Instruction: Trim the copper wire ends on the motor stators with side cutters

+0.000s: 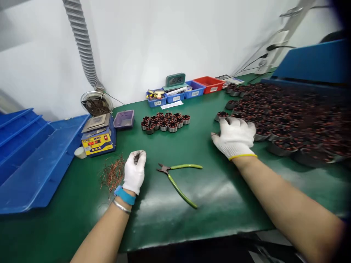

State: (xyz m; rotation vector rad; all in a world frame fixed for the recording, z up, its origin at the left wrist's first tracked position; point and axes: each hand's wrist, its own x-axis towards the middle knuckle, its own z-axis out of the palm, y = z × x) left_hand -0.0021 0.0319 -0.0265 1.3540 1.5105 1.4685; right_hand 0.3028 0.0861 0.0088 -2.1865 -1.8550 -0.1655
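Note:
My left hand [134,171], in a white glove, is closed in a pinch on a small dark thing I cannot make out, just right of a heap of copper wire clippings [113,175]. My right hand [235,137], also gloved, lies with fingers spread on the edge of a big pile of wound motor stators [290,120], touching one. Green-handled cutters [178,180] lie open on the green mat [192,146] between my hands. A small cluster of stators [165,122] stands farther back.
A yellow and blue solder pot [98,137] stands at the left with a purple tray [124,119] beside it and a ribbed extraction hose [82,44] above. Blue crates [30,153] fill the far left. Small blue and red bins [189,91] and a digital clock [175,79] line the wall.

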